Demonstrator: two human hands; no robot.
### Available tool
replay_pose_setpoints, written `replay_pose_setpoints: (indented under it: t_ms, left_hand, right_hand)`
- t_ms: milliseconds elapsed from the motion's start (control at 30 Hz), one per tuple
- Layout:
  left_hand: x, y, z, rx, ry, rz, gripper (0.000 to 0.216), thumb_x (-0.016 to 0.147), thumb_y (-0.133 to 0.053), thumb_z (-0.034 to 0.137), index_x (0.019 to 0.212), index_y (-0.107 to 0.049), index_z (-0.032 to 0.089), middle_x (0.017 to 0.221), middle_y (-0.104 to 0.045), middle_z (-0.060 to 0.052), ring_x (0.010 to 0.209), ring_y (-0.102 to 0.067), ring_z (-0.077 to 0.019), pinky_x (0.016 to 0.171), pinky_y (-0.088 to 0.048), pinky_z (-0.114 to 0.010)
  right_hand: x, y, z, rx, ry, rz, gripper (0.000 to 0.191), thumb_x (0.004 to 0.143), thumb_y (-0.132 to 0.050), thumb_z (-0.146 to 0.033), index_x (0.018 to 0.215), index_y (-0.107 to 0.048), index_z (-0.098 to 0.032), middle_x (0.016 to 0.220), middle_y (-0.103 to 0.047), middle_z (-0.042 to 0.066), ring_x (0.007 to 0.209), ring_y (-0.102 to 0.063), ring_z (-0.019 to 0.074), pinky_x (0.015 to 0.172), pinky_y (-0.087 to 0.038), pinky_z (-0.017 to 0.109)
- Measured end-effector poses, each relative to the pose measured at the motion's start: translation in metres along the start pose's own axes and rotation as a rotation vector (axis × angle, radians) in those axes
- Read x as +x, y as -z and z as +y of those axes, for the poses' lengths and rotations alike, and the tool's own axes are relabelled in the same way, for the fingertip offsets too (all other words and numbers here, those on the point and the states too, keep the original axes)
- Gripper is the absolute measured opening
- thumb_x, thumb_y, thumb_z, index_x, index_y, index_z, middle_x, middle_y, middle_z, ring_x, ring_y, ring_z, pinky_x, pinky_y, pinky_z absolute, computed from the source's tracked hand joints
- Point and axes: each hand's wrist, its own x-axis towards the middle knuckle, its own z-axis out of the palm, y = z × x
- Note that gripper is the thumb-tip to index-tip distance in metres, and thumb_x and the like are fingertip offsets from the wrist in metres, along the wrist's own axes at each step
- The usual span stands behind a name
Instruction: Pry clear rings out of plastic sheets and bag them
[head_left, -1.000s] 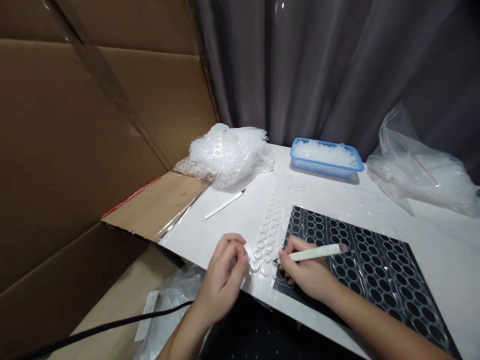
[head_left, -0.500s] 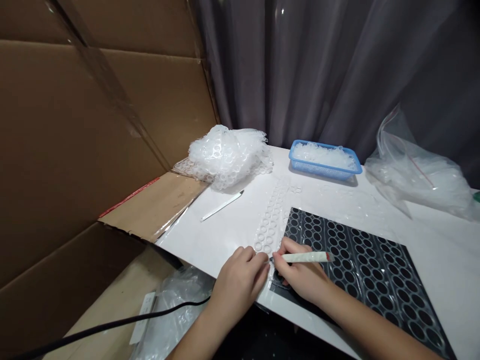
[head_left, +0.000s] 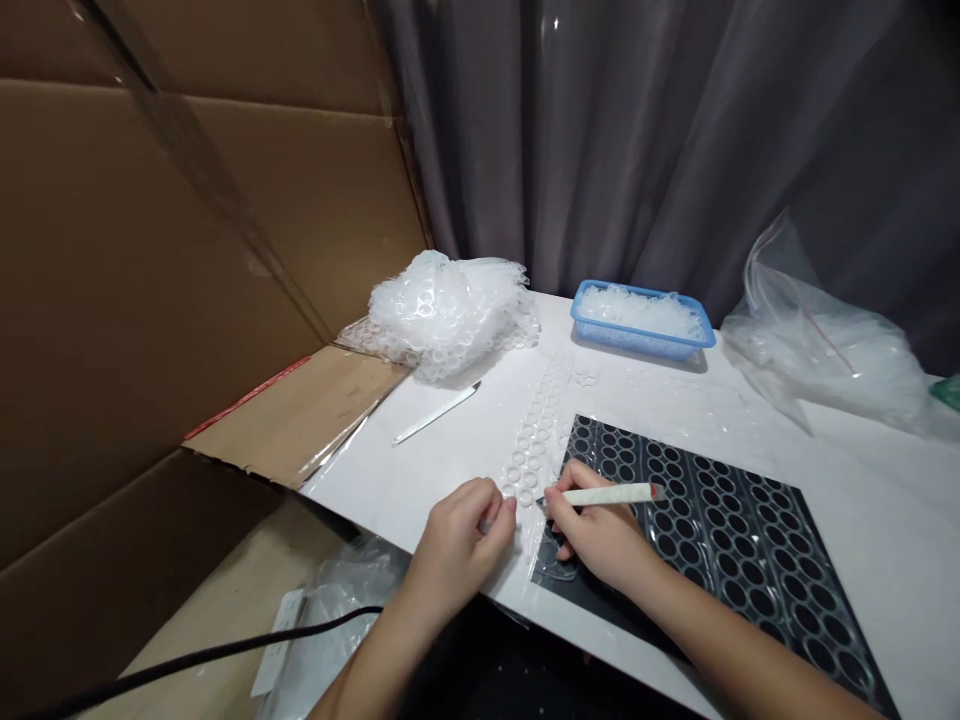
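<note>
My right hand (head_left: 600,535) is closed around a thin white tool with a red end (head_left: 609,494), its tip pointing left at a strip of clear plastic rings (head_left: 534,440). That hand rests on the near left corner of a black mat (head_left: 720,540) covered by a clear sheet of rings. My left hand (head_left: 459,545) is curled at the near end of the strip, fingertips pinched together close to the tool's tip. What the fingers pinch is too small to make out.
A heap of clear ring-punched scrap (head_left: 446,312) lies at the back left, a second white tool (head_left: 435,412) in front of it. A blue basket (head_left: 637,322) of clear pieces and a plastic bag (head_left: 825,350) stand behind. Cardboard (head_left: 150,300) walls the left; a black cable (head_left: 187,660) runs below.
My left hand moved right to meet the tool's tip, then drew back a little to the left. The right hand and tool shifted slightly left along the mat's corner.
</note>
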Motion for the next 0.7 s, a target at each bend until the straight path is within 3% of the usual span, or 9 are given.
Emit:
replay_pose_setpoints:
  t_ms: [133,300,400,467,533,600,700]
  left_hand:
    - [0.007,-0.009,0.003,0.235,-0.125,-0.164,0.018,0.091,-0.041,0.028,0.089,-0.058,0.021,0.073,-0.056,-0.001,0.070,-0.054,-0.0133,0.060,-0.037,-0.023]
    - [0.010,-0.016,0.006,0.467,-0.055,-0.182,0.025,0.092,-0.038,0.030,0.084,-0.060,0.020,0.077,-0.060,-0.003,0.073,-0.057,-0.0170,0.055,-0.033,-0.025]
    - [0.013,-0.013,0.004,0.397,-0.012,-0.203,0.026,0.093,-0.034,0.030,0.085,-0.056,0.019,0.080,-0.060,-0.003,0.072,-0.057,-0.0161,0.056,-0.035,-0.025]
    - [0.018,-0.006,-0.001,0.281,0.055,-0.098,0.026,0.093,-0.032,0.031,0.083,-0.053,0.019,0.078,-0.059,-0.003,0.071,-0.057,-0.0158,0.060,-0.039,-0.027]
    - [0.024,0.001,-0.008,0.171,0.122,0.086,0.027,0.094,-0.030,0.032,0.081,-0.050,0.019,0.076,-0.058,-0.003,0.072,-0.056,-0.0162,0.065,-0.042,-0.028]
    - [0.030,0.005,-0.012,0.099,0.135,0.205,0.025,0.093,-0.030,0.032,0.082,-0.048,0.018,0.085,-0.061,-0.005,0.078,-0.058,-0.0168,0.071,-0.044,-0.030]
    - [0.035,0.005,-0.012,0.045,0.111,0.111,0.014,0.090,-0.036,0.027,0.086,-0.047,0.018,0.094,-0.061,-0.005,0.079,-0.059,-0.0155,0.070,-0.045,-0.028]
  right_hand:
    - [0.002,0.000,-0.003,-0.049,0.001,-0.010,0.025,0.086,-0.045,-0.044,0.075,-0.044,-0.021,0.065,-0.053,-0.005,0.048,-0.057,0.0093,0.038,-0.043,0.017]
    - [0.004,0.001,-0.007,-0.108,0.002,-0.032,0.023,0.086,-0.044,-0.040,0.074,-0.042,-0.021,0.064,-0.052,-0.005,0.041,-0.054,0.0075,0.036,-0.040,0.016]
    - [0.005,0.002,-0.006,-0.108,0.003,-0.045,0.022,0.087,-0.043,-0.039,0.075,-0.041,-0.021,0.063,-0.053,-0.005,0.038,-0.053,0.0076,0.033,-0.035,0.016]
    - [0.006,0.002,-0.005,-0.084,-0.010,-0.052,0.022,0.086,-0.043,-0.040,0.076,-0.041,-0.021,0.065,-0.055,-0.004,0.040,-0.054,0.0081,0.033,-0.035,0.016]
    - [0.007,0.002,-0.005,-0.056,-0.021,-0.061,0.021,0.086,-0.044,-0.040,0.076,-0.043,-0.021,0.066,-0.056,-0.004,0.042,-0.055,0.0084,0.034,-0.037,0.016]
    - [0.010,0.003,-0.007,-0.027,-0.019,-0.037,0.021,0.085,-0.045,-0.040,0.076,-0.043,-0.021,0.067,-0.057,-0.004,0.043,-0.055,0.0080,0.035,-0.039,0.016]
    - [0.014,0.004,-0.009,-0.002,-0.003,0.030,0.021,0.084,-0.046,-0.040,0.075,-0.042,-0.021,0.065,-0.056,-0.005,0.043,-0.055,0.0080,0.036,-0.041,0.017]
